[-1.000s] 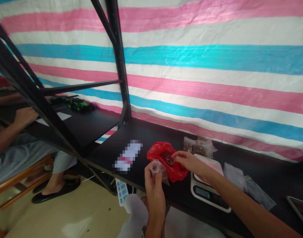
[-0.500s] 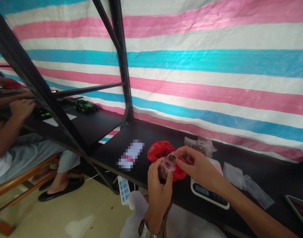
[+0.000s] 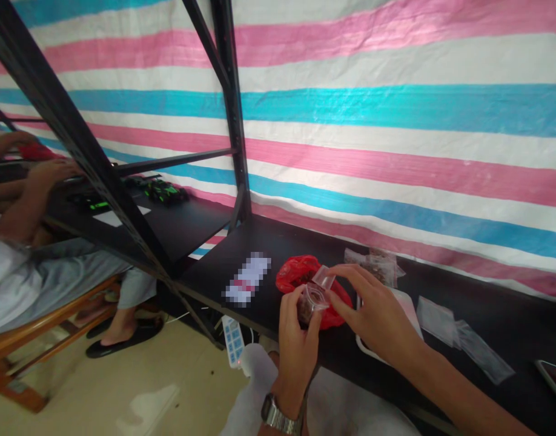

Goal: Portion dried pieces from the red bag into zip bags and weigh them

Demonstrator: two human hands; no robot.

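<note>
Clear plastic bag (image 3: 306, 312) is hanging in your left grip (image 3: 298, 339), which is pinching it around its open mouth, over the desk (image 3: 266, 233) and just in front of the red bag (image 3: 291, 272). Your right grip (image 3: 373, 309) is holding the small clear cup (image 3: 324, 277) by thumb and fingers. Having lifted that cup out of the red bag within the last second, you are now tipping it over the mouth, so its contents are probably going in.
</note>
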